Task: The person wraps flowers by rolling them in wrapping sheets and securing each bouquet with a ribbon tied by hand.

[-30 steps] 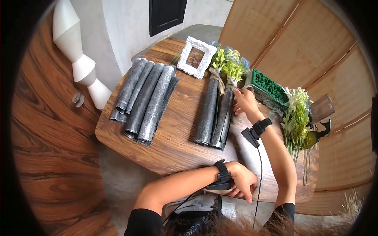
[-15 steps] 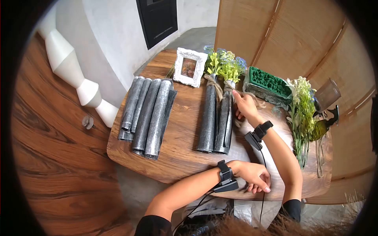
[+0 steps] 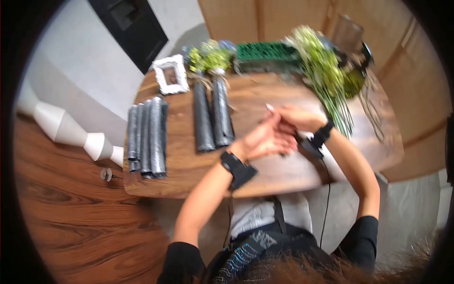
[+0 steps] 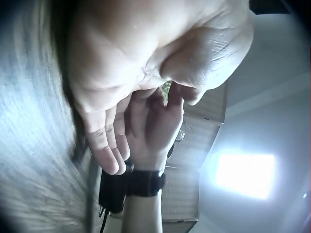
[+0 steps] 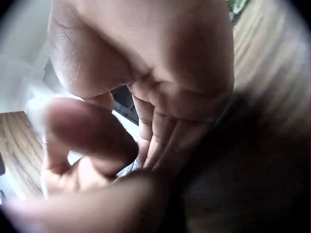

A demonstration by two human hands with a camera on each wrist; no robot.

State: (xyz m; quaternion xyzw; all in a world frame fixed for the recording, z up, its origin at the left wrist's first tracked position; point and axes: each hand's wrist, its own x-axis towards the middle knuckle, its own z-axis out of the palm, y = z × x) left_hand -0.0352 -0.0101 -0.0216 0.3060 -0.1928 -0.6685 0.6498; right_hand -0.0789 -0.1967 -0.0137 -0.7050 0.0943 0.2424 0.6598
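My left hand (image 3: 260,142) is palm up over the middle of the table, its fingers loosely stretched toward the right. The right hand (image 3: 301,118) meets it from the other side, and the two overlap in the head view. In the left wrist view the fingers (image 4: 104,141) of the left hand hang relaxed in front of the right hand (image 4: 153,121). Nothing shows held in either palm. To the left lie two bouquets (image 3: 210,57) of blue and yellow-green flowers, wrapped in dark grey rolls (image 3: 203,120) and tied with twine (image 3: 203,81).
Several dark grey rolls (image 3: 147,137) lie at the table's left, below a white picture frame (image 3: 180,87). A green flower-foam block (image 3: 267,51) stands at the back. Loose flower stems (image 3: 326,71), a spray bottle (image 3: 354,84), a cup (image 3: 347,33) and twine (image 3: 373,116) are at the right.
The right hand has left the tied neck of the right bouquet and come back toward me. My left hand has risen from the table's front edge to meet it. The head view has turned right.
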